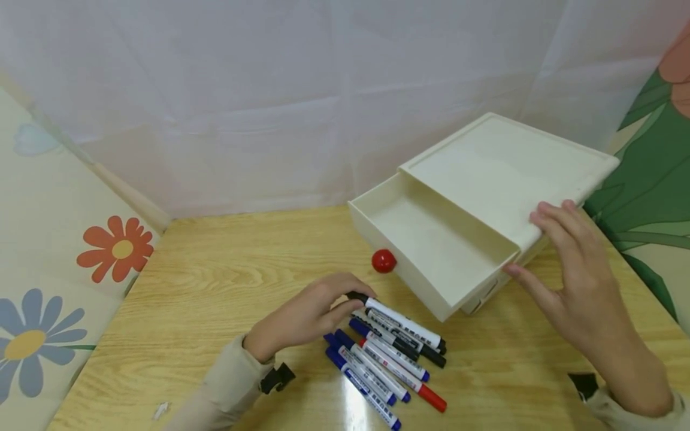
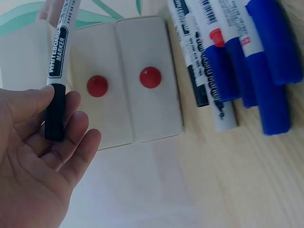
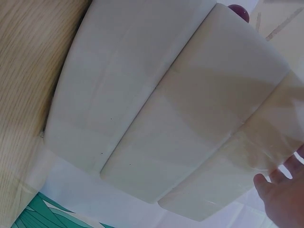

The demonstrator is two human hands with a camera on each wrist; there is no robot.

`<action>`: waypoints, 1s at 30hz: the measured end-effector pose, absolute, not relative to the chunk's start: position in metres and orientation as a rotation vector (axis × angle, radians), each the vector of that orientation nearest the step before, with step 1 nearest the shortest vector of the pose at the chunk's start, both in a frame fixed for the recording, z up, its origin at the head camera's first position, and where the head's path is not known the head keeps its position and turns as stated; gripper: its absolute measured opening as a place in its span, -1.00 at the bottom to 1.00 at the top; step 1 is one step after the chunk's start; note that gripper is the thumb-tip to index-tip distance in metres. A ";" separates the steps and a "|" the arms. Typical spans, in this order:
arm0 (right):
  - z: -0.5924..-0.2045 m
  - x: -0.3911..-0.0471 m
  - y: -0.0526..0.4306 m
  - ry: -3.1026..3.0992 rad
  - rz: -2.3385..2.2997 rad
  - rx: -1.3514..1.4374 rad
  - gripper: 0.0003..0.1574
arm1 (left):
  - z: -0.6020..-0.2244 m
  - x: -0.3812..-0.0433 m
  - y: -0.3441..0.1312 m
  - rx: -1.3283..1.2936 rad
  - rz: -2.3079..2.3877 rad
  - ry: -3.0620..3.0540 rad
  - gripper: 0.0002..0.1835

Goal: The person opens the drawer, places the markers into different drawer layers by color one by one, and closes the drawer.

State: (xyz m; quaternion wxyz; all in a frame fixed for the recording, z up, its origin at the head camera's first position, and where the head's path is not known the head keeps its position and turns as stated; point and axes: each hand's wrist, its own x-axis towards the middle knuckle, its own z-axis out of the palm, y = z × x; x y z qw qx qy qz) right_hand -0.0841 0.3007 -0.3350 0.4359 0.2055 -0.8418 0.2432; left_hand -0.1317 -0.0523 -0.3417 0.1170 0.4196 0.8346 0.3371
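Observation:
My left hand (image 1: 307, 311) pinches a black-capped whiteboard marker (image 2: 58, 61) by its cap between thumb and fingers. In the head view this marker lies along the upper edge of a group of markers (image 1: 385, 362) with blue, black and red caps. Above them stands a cream drawer unit (image 1: 501, 173), its top drawer (image 1: 412, 278) pulled out and bare inside. A red round knob (image 1: 384, 261) sits on the drawer's front. My right hand (image 1: 587, 287) rests on the unit's near top edge, fingers on the lid and thumb by the drawer's corner.
A second red knob (image 2: 150, 77) shows on the neighbouring drawer front in the left wrist view. The wooden table (image 1: 215, 263) runs back to a white cloth (image 1: 242, 108). Flower-patterned panels (image 1: 43, 239) flank both sides. A small white scrap (image 1: 160, 410) lies near the front left.

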 end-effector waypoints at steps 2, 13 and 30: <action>-0.335 -0.084 0.301 -2.093 0.608 0.510 0.06 | -0.338 -0.131 -0.053 1.235 0.997 2.445 -0.73; -0.335 -0.084 0.300 -2.100 0.608 0.511 0.07 | -0.327 -0.126 -0.056 1.358 1.048 2.431 -0.72; -0.336 -0.085 0.302 -2.118 0.595 0.501 0.09 | -0.304 -0.126 -0.056 1.574 1.206 2.392 -0.75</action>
